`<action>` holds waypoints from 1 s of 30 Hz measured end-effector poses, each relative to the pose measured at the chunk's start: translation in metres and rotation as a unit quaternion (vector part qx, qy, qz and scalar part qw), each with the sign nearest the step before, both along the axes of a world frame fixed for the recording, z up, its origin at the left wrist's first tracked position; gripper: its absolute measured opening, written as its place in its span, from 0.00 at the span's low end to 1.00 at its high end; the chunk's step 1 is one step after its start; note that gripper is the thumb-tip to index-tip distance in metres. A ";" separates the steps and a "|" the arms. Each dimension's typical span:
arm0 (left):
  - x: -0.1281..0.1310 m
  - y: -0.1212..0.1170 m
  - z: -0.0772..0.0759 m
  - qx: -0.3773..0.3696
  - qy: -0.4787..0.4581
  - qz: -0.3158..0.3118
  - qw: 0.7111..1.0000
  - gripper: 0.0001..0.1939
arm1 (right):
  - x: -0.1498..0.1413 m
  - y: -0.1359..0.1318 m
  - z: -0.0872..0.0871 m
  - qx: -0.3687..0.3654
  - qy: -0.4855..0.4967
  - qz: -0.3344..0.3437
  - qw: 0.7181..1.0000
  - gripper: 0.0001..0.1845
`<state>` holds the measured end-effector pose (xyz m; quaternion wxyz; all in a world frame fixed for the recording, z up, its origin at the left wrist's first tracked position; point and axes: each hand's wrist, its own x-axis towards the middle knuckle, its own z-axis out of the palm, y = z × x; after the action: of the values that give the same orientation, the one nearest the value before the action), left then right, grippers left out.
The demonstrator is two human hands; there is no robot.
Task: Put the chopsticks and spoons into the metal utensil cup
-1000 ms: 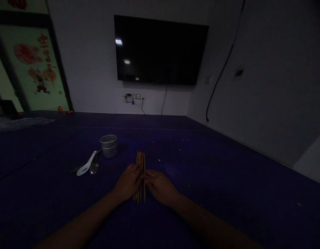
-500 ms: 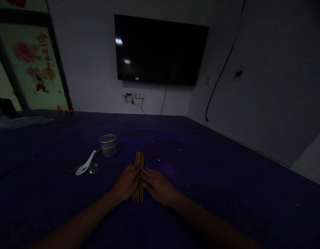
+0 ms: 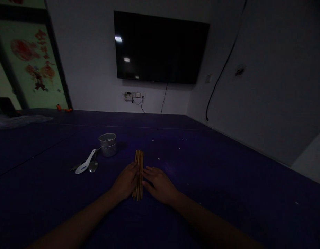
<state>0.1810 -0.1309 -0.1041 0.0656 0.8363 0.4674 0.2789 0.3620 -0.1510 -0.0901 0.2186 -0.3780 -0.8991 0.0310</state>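
A bundle of brown chopsticks [image 3: 140,160] lies on the dark blue-purple surface in front of me, pointing away lengthwise. Along its left edge rests my left hand [image 3: 126,181], fingers stretched forward and touching the chopsticks, partly covering them. On the other side my right hand [image 3: 158,183] lies low with its fingers extended and slightly apart, the tips at the right edge of the bundle. Whether those tips still touch it is hard to see in the dim light. The near ends of the chopsticks show between my wrists, a little uneven.
A metal cup [image 3: 108,145] with perforated lower sides stands to the left, beyond the hands. Beside it lie a white soup spoon [image 3: 84,165], a metal spoon [image 3: 93,166] and a dark utensil, partly hidden. Small white scraps dot the surface. A television [image 3: 160,48] hangs on the far wall.
My right hand has shifted slightly right, away from the bundle, uncovering more of the chopsticks between the hands. My left hand stays against their left side.
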 end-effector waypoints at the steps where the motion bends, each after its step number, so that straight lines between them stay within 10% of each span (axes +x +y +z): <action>1: 0.000 0.000 -0.001 -0.001 -0.003 0.001 1.000 0.20 | 0.000 0.000 0.000 0.000 -0.003 0.007 1.000 0.20; 30: 0.000 0.001 0.001 -0.007 -0.001 0.030 1.000 0.21 | 0.003 0.000 0.001 -0.064 -0.037 0.033 0.997 0.30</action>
<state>0.1807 -0.1297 -0.1034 0.0634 0.8214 0.4939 0.2781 0.3646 -0.1515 -0.0894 0.1595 -0.3624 -0.9146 0.0818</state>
